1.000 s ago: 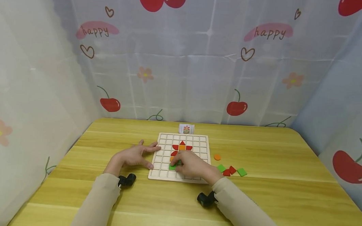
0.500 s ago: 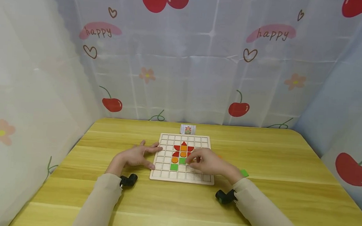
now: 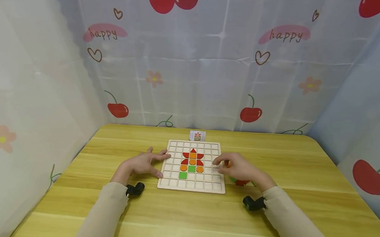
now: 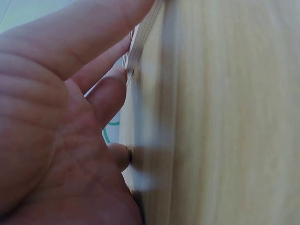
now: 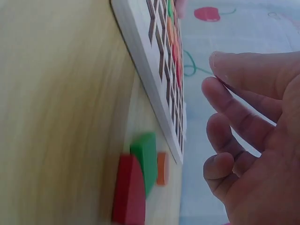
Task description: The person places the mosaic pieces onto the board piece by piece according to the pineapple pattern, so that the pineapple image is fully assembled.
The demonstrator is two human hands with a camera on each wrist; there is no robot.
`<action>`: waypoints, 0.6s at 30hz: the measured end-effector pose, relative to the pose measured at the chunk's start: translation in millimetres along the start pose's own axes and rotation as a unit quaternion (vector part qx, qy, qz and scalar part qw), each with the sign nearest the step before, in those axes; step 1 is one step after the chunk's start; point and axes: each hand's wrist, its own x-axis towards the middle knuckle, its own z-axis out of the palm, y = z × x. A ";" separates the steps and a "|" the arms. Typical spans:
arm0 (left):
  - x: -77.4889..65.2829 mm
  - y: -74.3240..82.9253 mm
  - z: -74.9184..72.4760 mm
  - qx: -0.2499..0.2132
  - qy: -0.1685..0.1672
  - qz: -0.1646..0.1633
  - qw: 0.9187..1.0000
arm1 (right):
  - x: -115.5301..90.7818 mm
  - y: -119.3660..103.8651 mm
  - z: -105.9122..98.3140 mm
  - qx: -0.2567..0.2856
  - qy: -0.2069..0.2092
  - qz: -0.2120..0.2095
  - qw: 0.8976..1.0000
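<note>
A pale wooden grid board (image 3: 173,182) lies on the table. Coloured pieces fill some of its cells: red ones (image 3: 200,156) around an orange centre, orange discs (image 3: 200,169), a green square (image 3: 191,168) and another green square (image 3: 182,175) lower left. With fingers spread, my left hand (image 3: 144,163) touches the board's left edge; its palm fills much of the left wrist view. Above the board's right edge hovers my right hand (image 3: 237,168), fingers loosely bent, holding nothing visible. Below it in the right wrist view lie a red piece (image 5: 129,192), a green piece (image 5: 149,157) and an orange disc (image 5: 162,168).
A small printed card (image 3: 197,135) with a pattern lies behind the board. The wooden table (image 3: 184,218) extends around it, with a cherry-print curtain (image 3: 192,79) at the back and sides. My right hand partly covers the loose pieces in the head view.
My right hand has moved right, from the pattern's lower part to beyond the board's right edge. The orange disc on the pattern's right side is now uncovered. My left hand stays put.
</note>
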 end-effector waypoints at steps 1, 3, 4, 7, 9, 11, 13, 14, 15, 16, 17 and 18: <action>0.4 0.2 0.3 0.001 0.001 -0.001 1.000 | -1.7 2.0 -1.5 -0.001 0.000 0.002 1.000; 1.1 0.4 0.4 0.003 0.002 -0.001 1.000 | -5.5 6.4 -4.8 -0.003 0.001 0.007 1.000; 1.5 0.3 0.4 0.001 0.001 0.000 1.000 | -7.4 8.7 -6.4 -0.003 0.003 0.011 1.000; 2.2 -0.1 0.2 -0.003 0.001 0.002 1.000 | -13.2 17.1 -11.1 -0.005 0.006 0.029 1.000; 2.2 -0.4 0.3 -0.004 0.001 0.002 1.000 | -15.7 23.7 -13.6 -0.010 0.008 0.035 0.999; 1.7 -0.2 0.5 -0.005 0.001 0.000 1.000 | -17.4 30.0 -16.2 -0.015 0.002 0.031 0.999; 1.0 0.2 0.5 -0.011 0.001 -0.003 1.000 | -18.9 35.5 -17.7 -0.030 -0.009 0.024 0.999; 0.6 0.5 0.5 -0.014 0.002 -0.004 1.000 | -19.5 37.6 -18.3 -0.038 -0.015 0.018 0.999; 0.3 0.8 0.4 -0.017 0.001 -0.004 1.000 | -20.0 39.5 -18.5 -0.043 -0.021 0.014 0.999; 0.0 1.0 0.3 -0.019 0.000 -0.003 1.000 | -20.4 41.0 -18.9 -0.047 -0.026 0.014 0.998; 0.0 1.1 0.3 -0.020 0.000 -0.004 1.000 | -20.7 42.6 -18.9 -0.051 -0.027 0.014 0.998; 0.0 1.4 0.3 -0.020 -0.001 -0.003 1.000 | -21.2 43.8 -19.3 -0.055 -0.026 0.017 0.998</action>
